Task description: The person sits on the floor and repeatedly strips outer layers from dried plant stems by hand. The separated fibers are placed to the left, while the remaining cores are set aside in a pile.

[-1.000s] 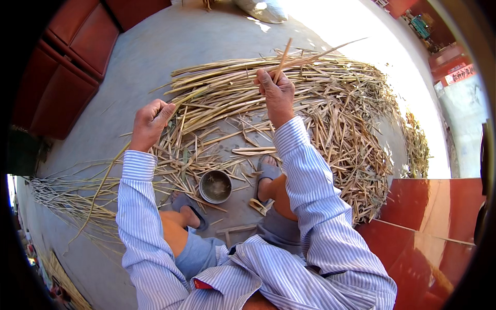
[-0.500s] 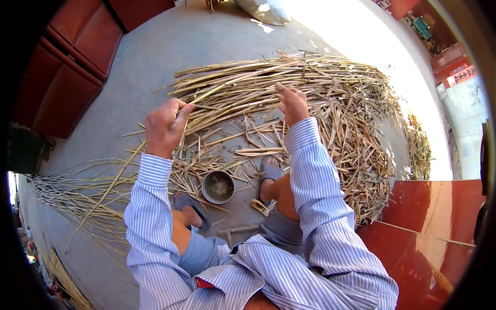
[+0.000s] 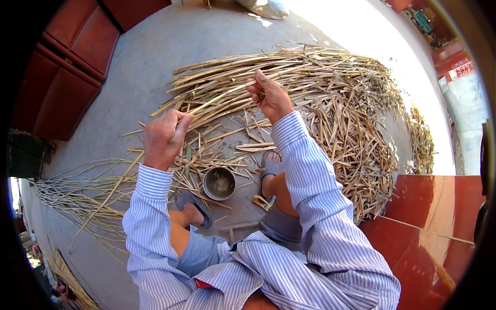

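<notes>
My left hand is closed round a long yellowish plant stalk. From that fist one length of the stalk slants down to the lower left, and the other runs up to the right. My right hand has its fingers curled and its thumb up, pinching the stalk's upper part. Both hands are above a pile of dry stalks laid roughly side by side on the floor. Loose dry leaf husks lie heaped to the right of the pile.
Between my sandalled feet stands a round bowl among scattered husks. Thin stripped stalks fan out on the floor at left. Dark red padded seats stand at far left, and a shiny red panel is at right. A pale sack lies at the back.
My right hand has moved left along the stalk, nearer my left hand, and turned with its thumb up. My left hand keeps its grip, slightly lower in the picture.
</notes>
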Demonstrator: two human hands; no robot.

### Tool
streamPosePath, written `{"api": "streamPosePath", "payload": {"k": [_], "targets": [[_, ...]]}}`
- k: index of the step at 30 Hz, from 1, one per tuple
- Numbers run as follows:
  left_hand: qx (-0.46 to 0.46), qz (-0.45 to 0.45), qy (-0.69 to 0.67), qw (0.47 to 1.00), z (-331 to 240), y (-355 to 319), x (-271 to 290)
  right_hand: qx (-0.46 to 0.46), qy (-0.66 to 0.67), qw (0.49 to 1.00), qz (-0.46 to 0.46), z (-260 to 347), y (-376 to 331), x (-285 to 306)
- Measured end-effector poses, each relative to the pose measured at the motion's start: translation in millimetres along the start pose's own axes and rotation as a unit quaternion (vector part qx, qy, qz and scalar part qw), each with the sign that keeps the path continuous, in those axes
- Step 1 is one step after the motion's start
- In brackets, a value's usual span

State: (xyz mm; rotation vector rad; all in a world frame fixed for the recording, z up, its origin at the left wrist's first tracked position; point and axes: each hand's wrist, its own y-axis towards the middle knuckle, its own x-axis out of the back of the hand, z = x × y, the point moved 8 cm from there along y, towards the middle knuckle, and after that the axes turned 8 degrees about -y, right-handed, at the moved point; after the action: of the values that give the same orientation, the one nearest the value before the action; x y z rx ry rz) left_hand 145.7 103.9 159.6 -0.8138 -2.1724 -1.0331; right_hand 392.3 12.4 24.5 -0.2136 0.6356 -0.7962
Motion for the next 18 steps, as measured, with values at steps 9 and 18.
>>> {"api": "streamPosePath", "payload": {"k": [9,18], "targets": [[0.089,0.041,-0.050,0.994,41,-14,37,0.053,0.084,0.981,-0.166,34,41,132],[0.100,0.048,-0.048,0.993,42,-15,35,0.027,0.032,0.994,0.101,18,3,6]]}}
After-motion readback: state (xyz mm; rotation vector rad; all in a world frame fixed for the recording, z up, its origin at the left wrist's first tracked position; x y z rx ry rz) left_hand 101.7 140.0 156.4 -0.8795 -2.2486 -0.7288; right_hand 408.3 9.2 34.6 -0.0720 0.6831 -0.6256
